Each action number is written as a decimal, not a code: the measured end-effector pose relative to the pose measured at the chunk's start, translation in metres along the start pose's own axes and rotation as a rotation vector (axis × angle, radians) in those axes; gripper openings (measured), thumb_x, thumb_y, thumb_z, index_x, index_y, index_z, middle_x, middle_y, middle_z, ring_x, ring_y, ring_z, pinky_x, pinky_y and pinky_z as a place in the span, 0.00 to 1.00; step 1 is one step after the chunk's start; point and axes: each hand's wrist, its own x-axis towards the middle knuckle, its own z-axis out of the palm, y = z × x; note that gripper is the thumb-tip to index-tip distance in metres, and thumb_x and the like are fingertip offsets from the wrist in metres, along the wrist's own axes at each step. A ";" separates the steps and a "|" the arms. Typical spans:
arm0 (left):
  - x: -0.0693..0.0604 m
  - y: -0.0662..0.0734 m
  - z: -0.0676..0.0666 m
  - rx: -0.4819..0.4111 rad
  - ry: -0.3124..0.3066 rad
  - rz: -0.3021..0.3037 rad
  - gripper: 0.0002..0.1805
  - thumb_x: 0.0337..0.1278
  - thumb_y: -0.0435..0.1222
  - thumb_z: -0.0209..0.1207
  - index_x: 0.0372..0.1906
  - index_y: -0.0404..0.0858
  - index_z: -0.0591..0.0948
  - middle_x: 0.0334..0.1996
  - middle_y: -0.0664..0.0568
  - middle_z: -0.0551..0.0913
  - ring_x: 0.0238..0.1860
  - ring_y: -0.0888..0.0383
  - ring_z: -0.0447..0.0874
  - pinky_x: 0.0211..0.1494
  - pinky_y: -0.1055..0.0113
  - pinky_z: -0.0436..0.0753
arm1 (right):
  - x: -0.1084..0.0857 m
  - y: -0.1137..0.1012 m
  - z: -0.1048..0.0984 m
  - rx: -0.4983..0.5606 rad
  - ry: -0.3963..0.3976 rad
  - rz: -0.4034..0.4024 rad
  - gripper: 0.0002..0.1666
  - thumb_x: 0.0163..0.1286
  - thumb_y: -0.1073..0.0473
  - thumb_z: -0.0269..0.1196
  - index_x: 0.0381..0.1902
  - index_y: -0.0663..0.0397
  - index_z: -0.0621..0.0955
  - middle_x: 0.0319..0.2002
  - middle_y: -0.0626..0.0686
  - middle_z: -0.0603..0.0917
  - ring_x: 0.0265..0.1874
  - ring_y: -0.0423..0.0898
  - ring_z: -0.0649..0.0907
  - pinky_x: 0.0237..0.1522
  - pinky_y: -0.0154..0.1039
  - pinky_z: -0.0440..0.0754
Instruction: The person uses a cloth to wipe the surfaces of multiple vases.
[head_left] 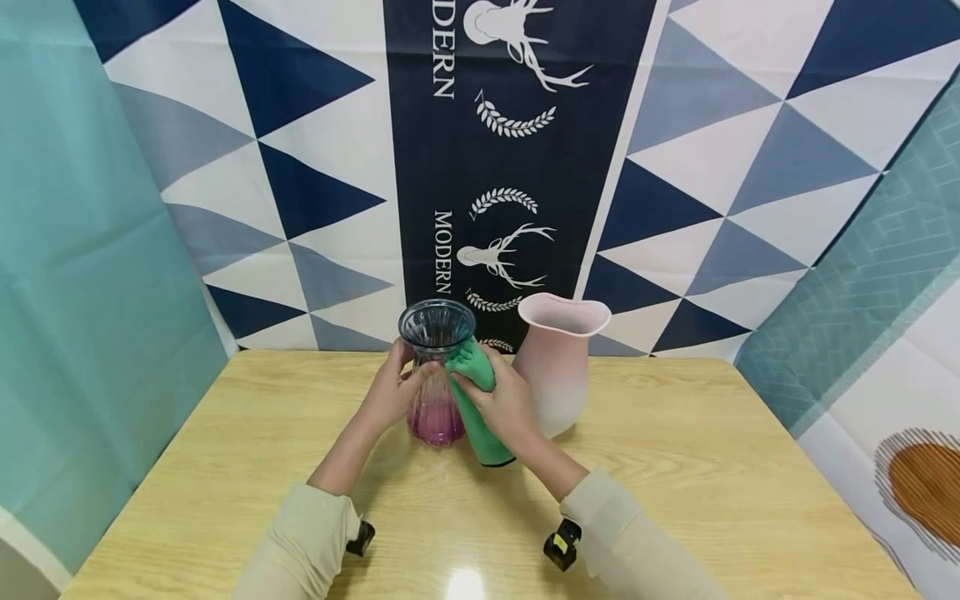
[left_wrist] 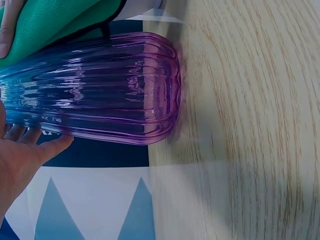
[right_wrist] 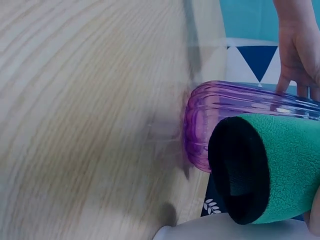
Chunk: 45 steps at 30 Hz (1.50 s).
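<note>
Reaching in from seven o'clock of the head view, an arm in a cream left sleeve [head_left: 296, 542] angled toward one o'clock, and its left hand [head_left: 390, 393] gripped the fluted glass vase [head_left: 437, 421] from that vase's nine o'clock side, thumb across the near face, fingertips touching the glass. From five o'clock came the cream right sleeve [head_left: 637, 533], forearm slanting toward eleven; the right hand [head_left: 507, 402], back of the hand up, clasped a green terry cloth [head_left: 480, 425] shaped like a tube with a black edge, held close along the glass vase's four o'clock side; whether every part of it touched the glass could not be told. Blue at its flared rim and pink-purple at its foot, the glass vase stood upright on the wood-grain table [head_left: 660, 483]. At three o'clock from it stood a wavy-rimmed vase [head_left: 562, 358], pink fading to white. Beyond, on the patterned backdrop [head_left: 525, 167], "MODERN" [head_left: 443, 252] ran sideways, top to bottom, between ten and eleven o'clock; near twelve, the upper edge cut another print to "DERN" [head_left: 444, 54]. White antlered deer heads [head_left: 474, 257] and laurel sprays [head_left: 513, 127] accompanied the lettering.
</note>
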 end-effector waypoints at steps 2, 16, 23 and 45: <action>-0.002 0.011 -0.002 -0.003 -0.013 -0.014 0.36 0.64 0.44 0.53 0.71 0.43 0.52 0.67 0.40 0.63 0.68 0.43 0.61 0.67 0.45 0.65 | -0.001 0.000 0.000 -0.011 -0.013 0.006 0.31 0.59 0.44 0.66 0.58 0.48 0.74 0.46 0.54 0.84 0.42 0.49 0.83 0.43 0.47 0.81; -0.001 0.009 0.000 -0.021 -0.022 -0.007 0.35 0.64 0.41 0.53 0.72 0.43 0.51 0.67 0.39 0.63 0.68 0.41 0.60 0.66 0.43 0.65 | -0.020 0.013 0.004 -0.103 -0.099 0.045 0.32 0.60 0.44 0.65 0.60 0.48 0.73 0.45 0.54 0.85 0.40 0.49 0.83 0.41 0.45 0.81; 0.002 -0.005 0.001 -0.039 -0.013 0.034 0.36 0.63 0.46 0.54 0.72 0.50 0.52 0.67 0.44 0.64 0.68 0.44 0.63 0.65 0.42 0.66 | -0.029 0.018 0.007 -0.185 -0.145 0.034 0.32 0.60 0.44 0.65 0.59 0.49 0.73 0.42 0.52 0.84 0.37 0.46 0.83 0.36 0.43 0.80; 0.002 -0.003 0.005 -0.015 0.053 -0.017 0.44 0.51 0.48 0.65 0.70 0.46 0.56 0.63 0.46 0.63 0.65 0.45 0.65 0.64 0.44 0.69 | -0.044 0.026 0.002 -0.356 -0.220 -0.009 0.32 0.58 0.43 0.66 0.58 0.47 0.75 0.41 0.52 0.85 0.35 0.48 0.84 0.32 0.44 0.81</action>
